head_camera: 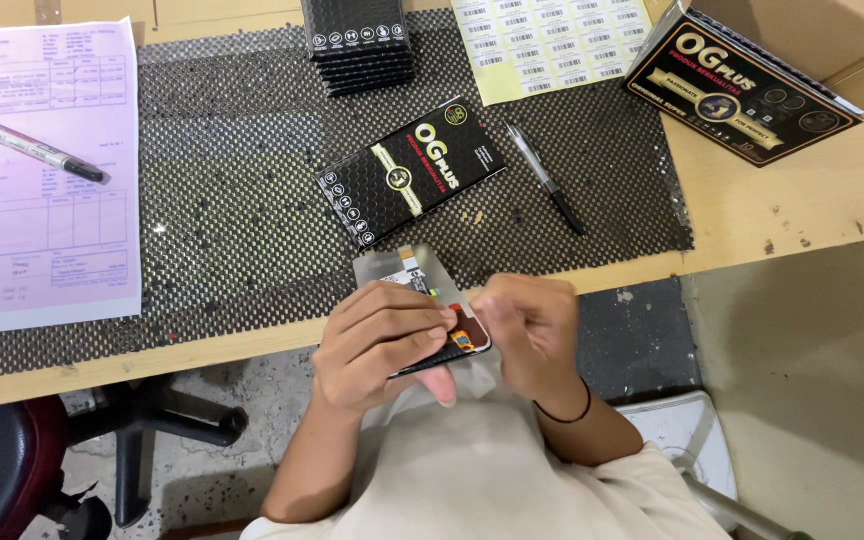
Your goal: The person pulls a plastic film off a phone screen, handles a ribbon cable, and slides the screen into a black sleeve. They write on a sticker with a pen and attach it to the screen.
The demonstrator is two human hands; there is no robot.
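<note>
While left hand (377,345) fingers grasp the phone screen panel (432,305) | right hand (532,325) fingers pinch its lower edge

Both forearms rise from the lower frame and converge at centre. Left hand (384,343): fingers curled, lying side by side, knuckles uppermost, thumb tucked beneath and showing below. Right hand (530,328): closed loosely, fingertips drawn together toward the left hand. A dark band circles the right wrist. Hands nearly touching.

Packing workbench: mesh mat (232,200), label sheet (552,40), stacked black boxes (357,45), invoice (42,170).
</note>
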